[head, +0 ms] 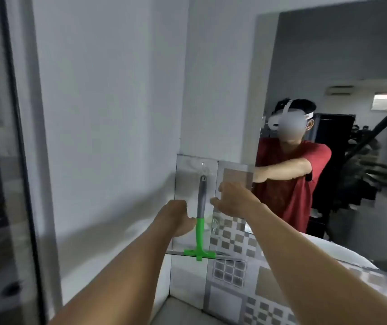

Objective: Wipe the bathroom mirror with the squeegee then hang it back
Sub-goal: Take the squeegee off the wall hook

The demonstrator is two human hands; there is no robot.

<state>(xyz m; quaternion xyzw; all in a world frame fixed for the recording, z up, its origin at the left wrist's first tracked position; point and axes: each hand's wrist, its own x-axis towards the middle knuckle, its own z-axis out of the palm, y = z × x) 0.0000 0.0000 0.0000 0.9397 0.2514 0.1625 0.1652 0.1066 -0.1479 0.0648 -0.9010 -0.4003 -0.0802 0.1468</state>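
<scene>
Squeegee [200,221] hangs upright at centre frame, on the tiled wall [232,273] in the corner. Grey upper handle, green lower handle, green crossbar with the blade at the bottom, roughly level. The handle's top eye sits at a clear hook [203,167] stuck on the tile; blur hides whether it is fully seated.

Left hand [176,216], centre frame just left of the handle: grip loosely curled, fingers bent inward, thumb side touching or just beside the handle where grey meets green. It does not appear to wrap round the handle. Whether it pinches the handle I cannot tell.

Right hand [233,199], just right of the handle and slightly higher: grip part-spread, fingers bent and pointing left toward the grey section, thumb above. A narrow gap shows between fingertips and handle; nothing held.

Mirror [352,66] fills the upper right of the frame, right of the squeegee and well above the blade. It reflects a person in a red shirt with one arm stretched toward the corner.

A second clear hook [214,225] sits on the tile just right of the green handle.

Dark-framed glass panel [5,160] runs down the left edge of the frame.
</scene>
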